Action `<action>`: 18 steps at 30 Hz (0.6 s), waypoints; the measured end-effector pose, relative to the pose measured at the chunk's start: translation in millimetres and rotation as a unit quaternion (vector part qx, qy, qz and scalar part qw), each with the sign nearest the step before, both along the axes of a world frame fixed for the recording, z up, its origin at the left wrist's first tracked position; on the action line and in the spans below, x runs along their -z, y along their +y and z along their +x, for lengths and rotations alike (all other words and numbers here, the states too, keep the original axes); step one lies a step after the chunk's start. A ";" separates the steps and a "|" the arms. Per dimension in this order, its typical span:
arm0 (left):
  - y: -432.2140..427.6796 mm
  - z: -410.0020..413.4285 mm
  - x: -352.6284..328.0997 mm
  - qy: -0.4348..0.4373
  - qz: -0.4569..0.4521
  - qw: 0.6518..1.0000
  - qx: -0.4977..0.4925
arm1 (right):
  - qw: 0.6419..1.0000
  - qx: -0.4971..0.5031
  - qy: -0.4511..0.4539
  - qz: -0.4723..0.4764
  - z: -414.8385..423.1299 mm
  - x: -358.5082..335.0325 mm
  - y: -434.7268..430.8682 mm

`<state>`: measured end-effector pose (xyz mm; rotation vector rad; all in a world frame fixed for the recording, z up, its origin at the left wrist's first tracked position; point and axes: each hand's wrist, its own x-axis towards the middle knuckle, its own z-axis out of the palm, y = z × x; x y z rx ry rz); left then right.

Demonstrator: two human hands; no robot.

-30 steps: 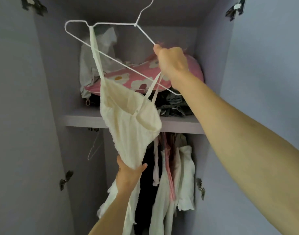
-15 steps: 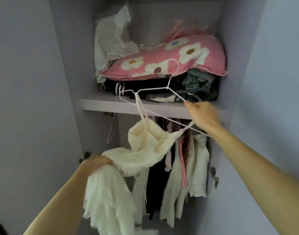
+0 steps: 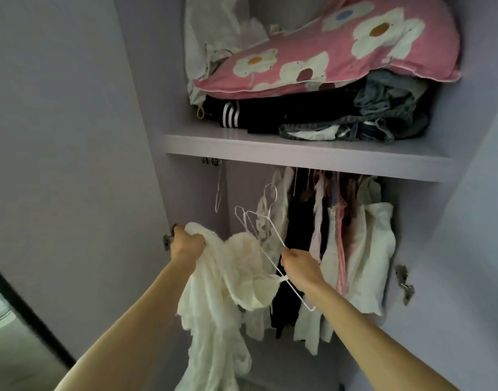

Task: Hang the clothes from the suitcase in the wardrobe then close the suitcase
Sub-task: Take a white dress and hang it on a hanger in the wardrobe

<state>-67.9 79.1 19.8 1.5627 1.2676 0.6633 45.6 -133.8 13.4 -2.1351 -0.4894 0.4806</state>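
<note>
Grips a bunched cream dress (image 3: pixel 214 306) with the left hand (image 3: pixel 185 244), low at the left side of the open wardrobe (image 3: pixel 146 136). Pinches the sloping wire of a white hanger (image 3: pixel 277 235) with the right hand (image 3: pixel 298 266), hook up and tilted. Keeps the 2 hands apart, 1 dress strap on the hanger by the right hand, loose fabric drooping below the left wrist. Holds all this in front of hung clothes (image 3: pixel 369 249) under the shelf (image 3: pixel 298 150). Shows folded dark clothes (image 3: pixel 270 114) and a pink flowered pillow (image 3: pixel 326 60) on the shelf, 1 bare hanger (image 3: pixel 218 193) hanging at left.
</note>
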 end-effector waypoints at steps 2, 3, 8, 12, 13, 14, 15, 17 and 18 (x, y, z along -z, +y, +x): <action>10.9 9.1 4.1 0.005 0.017 1.000 0.016 | 0.999 0.019 0.046 0.021 -0.6 7.2 22.2; 16.9 15.5 6.0 0.008 0.025 0.999 0.027 | 0.997 0.030 0.059 0.026 -1.1 8.6 33.0; 58.7 58.5 11.3 -0.046 0.025 0.992 0.112 | 0.990 0.095 0.103 0.033 9.6 16.1 102.4; 96.4 93.4 17.1 -0.086 0.022 0.981 0.174 | 0.980 0.147 0.122 0.055 27.2 22.4 158.5; 102.8 101.2 18.7 -0.088 0.029 0.978 0.186 | 0.976 0.156 0.130 0.075 32.1 23.3 169.6; 108.7 108.5 19.9 -0.084 0.037 0.974 0.205 | 0.973 0.163 0.137 0.088 38.9 24.6 182.3; 112.6 116.6 22.1 -0.070 0.048 0.969 0.231 | 0.971 0.166 0.143 0.095 45.0 23.6 191.9; 115.4 134.6 28.6 -0.025 0.065 0.950 0.303 | 0.967 0.165 0.154 0.121 57.7 20.6 205.7; 116.7 144.9 31.9 0.000 0.070 0.938 0.340 | 0.964 0.167 0.155 0.135 65.8 20.9 213.1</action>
